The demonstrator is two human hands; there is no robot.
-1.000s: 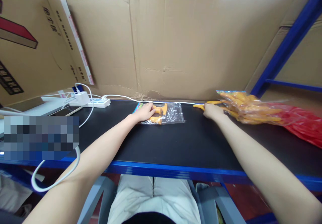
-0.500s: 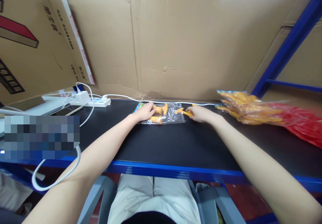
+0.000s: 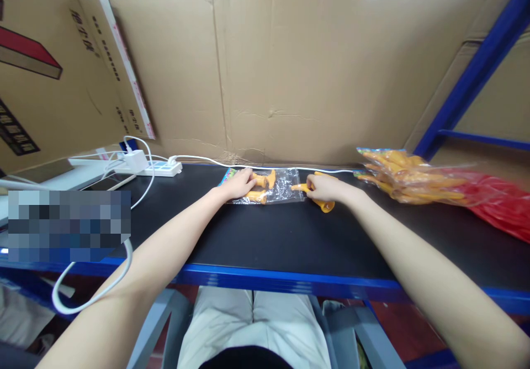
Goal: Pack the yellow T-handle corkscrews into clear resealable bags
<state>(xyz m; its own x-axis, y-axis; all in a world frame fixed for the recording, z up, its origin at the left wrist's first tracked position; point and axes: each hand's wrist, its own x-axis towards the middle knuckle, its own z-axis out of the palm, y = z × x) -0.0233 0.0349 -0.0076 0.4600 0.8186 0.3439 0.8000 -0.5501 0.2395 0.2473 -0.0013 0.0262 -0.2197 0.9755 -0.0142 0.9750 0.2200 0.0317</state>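
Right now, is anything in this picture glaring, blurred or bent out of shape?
Head view: light glints on the clear bag; a pixelated block hides part of the left side; the wide lens splays the blue shelf post and stretches the forearms.

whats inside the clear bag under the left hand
Orange plastic pieces show through the clear bag. The left hand covers the bag's left end, so anything beneath it is hidden. The right hand holds an orange piece at its right edge.

The right hand (image 3: 325, 188) hides most of the orange toy (image 3: 326, 206).
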